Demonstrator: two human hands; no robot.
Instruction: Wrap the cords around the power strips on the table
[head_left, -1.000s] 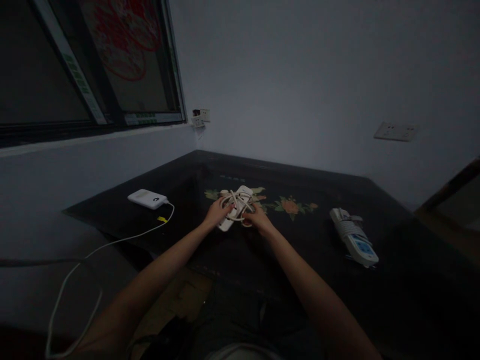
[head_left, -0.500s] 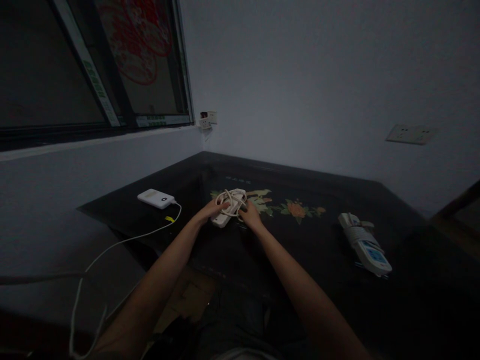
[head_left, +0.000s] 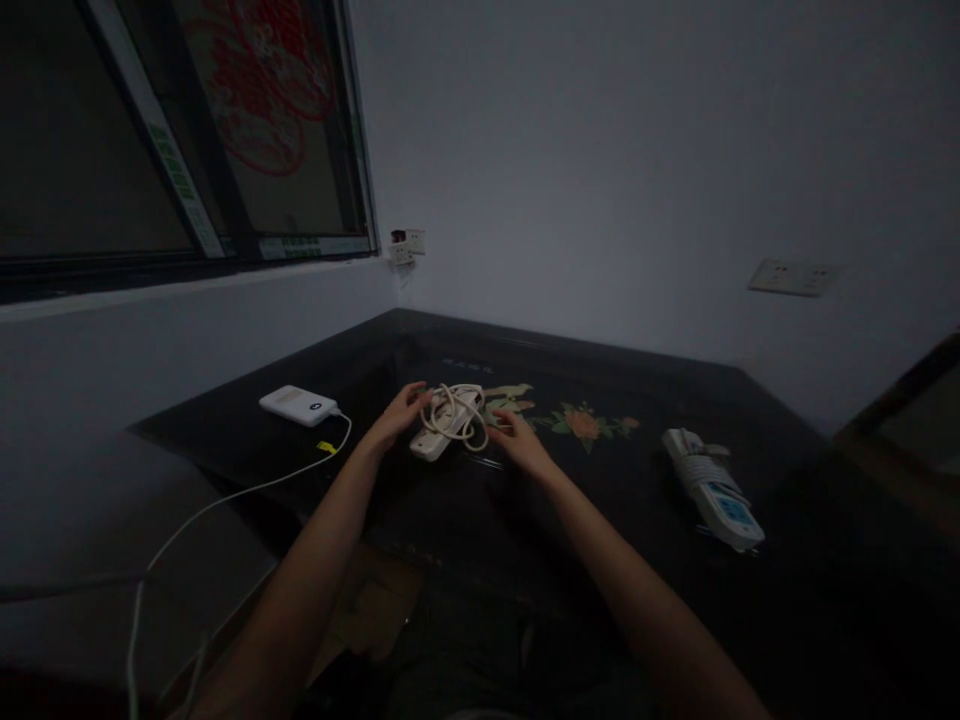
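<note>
A white power strip (head_left: 429,444) lies slantwise on the dark table, its own pale cord (head_left: 452,432) looped loosely over the top. My left hand (head_left: 403,412) is at the strip's left side, fingers apart and close to the loops; whether a fingertip touches the cord I cannot tell. On the other side, my right hand (head_left: 516,438) is held a little away from the cord, its fingers spread and nothing in them.
A white power bank (head_left: 298,404) with a plugged-in cable (head_left: 247,490) lies at the left of the black table (head_left: 600,520). To the right rests a second power strip (head_left: 716,492) with its cord wound round it. Wall sockets (head_left: 791,277) are behind.
Both hands have let go of the power strip and its cord and moved apart to either side. The strip now rests on the table with the loops on top. The view has shifted slightly.
</note>
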